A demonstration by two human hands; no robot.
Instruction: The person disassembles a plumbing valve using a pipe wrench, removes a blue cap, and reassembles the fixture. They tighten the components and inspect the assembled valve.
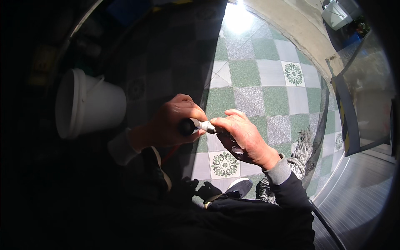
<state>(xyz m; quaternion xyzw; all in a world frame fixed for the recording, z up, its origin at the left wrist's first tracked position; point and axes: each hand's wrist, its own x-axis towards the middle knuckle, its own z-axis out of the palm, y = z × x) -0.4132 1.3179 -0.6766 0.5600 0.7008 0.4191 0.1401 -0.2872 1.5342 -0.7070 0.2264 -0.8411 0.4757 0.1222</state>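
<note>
Between my hands is a small fitting with a black round end point(188, 127) and a whitish, metallic collar point(207, 126); its exact kind is hard to make out. My left hand point(168, 118), mostly in shadow, is closed around the black end. The thumb and fingers of my right hand point(252, 139) pinch the collar from the other side, in sunlight. Something dark with a shiny spot point(237, 150) sits under the right palm, largely hidden by the hand. A thin red line point(170, 154), perhaps a cord or tube, shows below the left hand.
At the left, in shadow, a white bucket point(104, 102) with a handle appears tilted. A grey string mop point(306, 150) lies right of my feet on the tiled floor point(246, 75). A dark frame with a yellow-striped edge point(349, 118) stands at the right. My shoe point(241, 187) is below.
</note>
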